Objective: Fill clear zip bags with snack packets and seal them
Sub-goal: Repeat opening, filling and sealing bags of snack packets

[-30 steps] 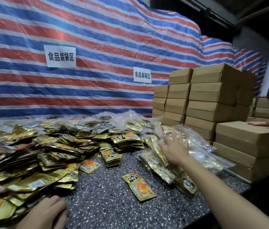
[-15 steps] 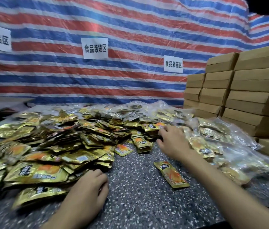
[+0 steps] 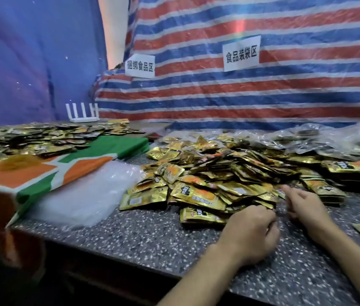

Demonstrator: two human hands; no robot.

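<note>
Though the left hand was curled, knuckles up, at the near edge of the packets, I could not tell whether it gripped one. The right hand, just beside it, lay with fingers loosely stretched, tips touching the packets, holding nothing I could see. Both hands had the packets just beyond them, on the far side. The empty bags lay in a flat stack well to the left on the counter, their long side running, I judged, from near left to far right. The left hand was nearer, so fetching one looked its job. Filled bags sat far right.
</note>
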